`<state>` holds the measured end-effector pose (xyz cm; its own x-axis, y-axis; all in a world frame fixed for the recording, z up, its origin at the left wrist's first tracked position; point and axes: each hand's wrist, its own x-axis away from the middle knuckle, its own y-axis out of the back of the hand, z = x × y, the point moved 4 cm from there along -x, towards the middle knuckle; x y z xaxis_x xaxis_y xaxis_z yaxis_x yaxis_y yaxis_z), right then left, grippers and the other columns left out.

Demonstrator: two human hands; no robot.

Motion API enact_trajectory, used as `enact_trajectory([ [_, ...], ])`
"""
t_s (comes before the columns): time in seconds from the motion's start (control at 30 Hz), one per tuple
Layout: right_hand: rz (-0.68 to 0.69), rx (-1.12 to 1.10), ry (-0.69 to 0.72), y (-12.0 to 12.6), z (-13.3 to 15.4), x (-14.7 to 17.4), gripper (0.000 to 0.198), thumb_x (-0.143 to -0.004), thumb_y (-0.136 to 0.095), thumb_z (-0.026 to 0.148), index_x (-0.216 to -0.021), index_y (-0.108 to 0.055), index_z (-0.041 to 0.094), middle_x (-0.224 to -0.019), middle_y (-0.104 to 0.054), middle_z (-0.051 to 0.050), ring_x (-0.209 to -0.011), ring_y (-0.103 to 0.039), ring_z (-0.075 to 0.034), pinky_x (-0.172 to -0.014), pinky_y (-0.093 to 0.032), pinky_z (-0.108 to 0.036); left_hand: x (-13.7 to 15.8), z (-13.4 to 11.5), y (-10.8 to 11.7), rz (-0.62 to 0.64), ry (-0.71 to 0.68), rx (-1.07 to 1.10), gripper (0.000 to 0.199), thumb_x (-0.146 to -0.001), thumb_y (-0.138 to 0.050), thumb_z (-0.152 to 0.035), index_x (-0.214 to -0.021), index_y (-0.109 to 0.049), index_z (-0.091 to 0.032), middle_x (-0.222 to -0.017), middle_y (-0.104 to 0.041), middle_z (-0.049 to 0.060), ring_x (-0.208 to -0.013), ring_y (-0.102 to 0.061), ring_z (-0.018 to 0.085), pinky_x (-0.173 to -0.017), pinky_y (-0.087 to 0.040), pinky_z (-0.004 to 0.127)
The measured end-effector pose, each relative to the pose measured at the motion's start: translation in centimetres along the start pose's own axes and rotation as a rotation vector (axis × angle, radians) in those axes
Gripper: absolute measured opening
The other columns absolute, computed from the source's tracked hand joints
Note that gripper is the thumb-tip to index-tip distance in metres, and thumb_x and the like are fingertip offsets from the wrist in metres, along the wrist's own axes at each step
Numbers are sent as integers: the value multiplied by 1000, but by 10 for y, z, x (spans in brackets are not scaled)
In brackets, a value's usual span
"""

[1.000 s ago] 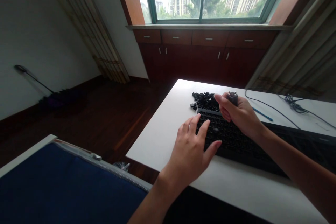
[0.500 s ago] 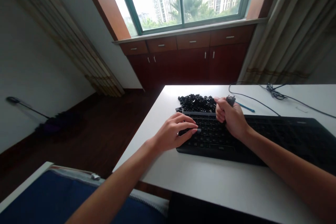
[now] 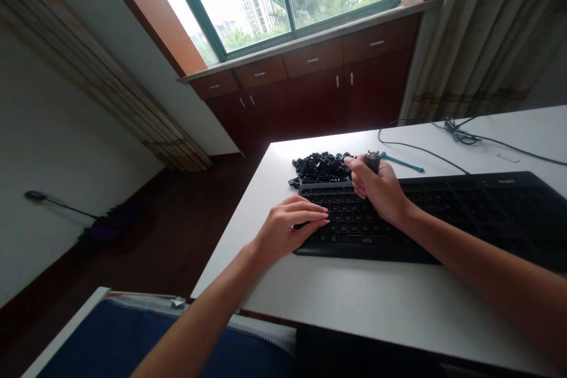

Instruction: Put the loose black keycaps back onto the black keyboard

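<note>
A long black keyboard (image 3: pixel 443 201) lies on the white table, its left part showing rows of key sockets with the keycaps off. Over its left end, my left hand (image 3: pixel 295 225) has thumb and fingertips pinched together; whatever is between them is too small or hidden to make out. My right hand (image 3: pixel 376 189) is closed in a fist above the keyboard's middle-left. It grips a dark tool with metal prongs (image 3: pixel 372 159), the pronged end pointing up past the thumb. Just behind the keyboard, a heap of loose black keycaps (image 3: pixel 321 166) lies near both hands.
A blue stick-like tool (image 3: pixel 403 162) and a thin bent wire (image 3: pixel 507 158) lie behind the keyboard on the white table (image 3: pixel 354 289). The black cable (image 3: pixel 460 133) is partly bundled at the back right. A blue zippered item (image 3: pixel 110 336) is at lower left.
The view has tilted and shifted. My left thumb and fingers have drawn closer together, and the small pale thing at their tips no longer shows. My right hand keeps its grip on the tool.
</note>
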<state>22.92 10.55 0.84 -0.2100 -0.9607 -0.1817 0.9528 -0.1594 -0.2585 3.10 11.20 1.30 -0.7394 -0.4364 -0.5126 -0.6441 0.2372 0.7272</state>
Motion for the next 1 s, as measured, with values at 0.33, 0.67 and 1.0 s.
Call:
enact_trajectory([
  [0.33,1,13,19,2,-2,-2,39,-87,-61,41,-61,-39,23,-50,-37,8,-42,-33,-7,-40,-28,-25,1,6,0,13,7,8,17,-88,-69,-19,-103,-76,-25,-107,-77,3,-92,-68,17,-83,-57,34],
  [0.67,-3,42,37,2,-3,-3,38,-87,-61,41,-62,-39,23,-50,-38,7,-43,-34,-8,-41,-28,-27,1,5,1,0,-47,-66,25,-85,-72,-16,-106,-75,-28,-107,-76,0,-90,-63,17,-80,-55,33],
  [1.0,10,77,58,1,-6,-3,39,-88,-60,44,-63,-39,23,-51,-37,7,-44,-32,-7,-41,-25,-27,2,3,0,-14,-42,-44,23,-82,-75,-14,-102,-76,-27,-104,-77,1,-87,-64,16,-78,-56,33],
])
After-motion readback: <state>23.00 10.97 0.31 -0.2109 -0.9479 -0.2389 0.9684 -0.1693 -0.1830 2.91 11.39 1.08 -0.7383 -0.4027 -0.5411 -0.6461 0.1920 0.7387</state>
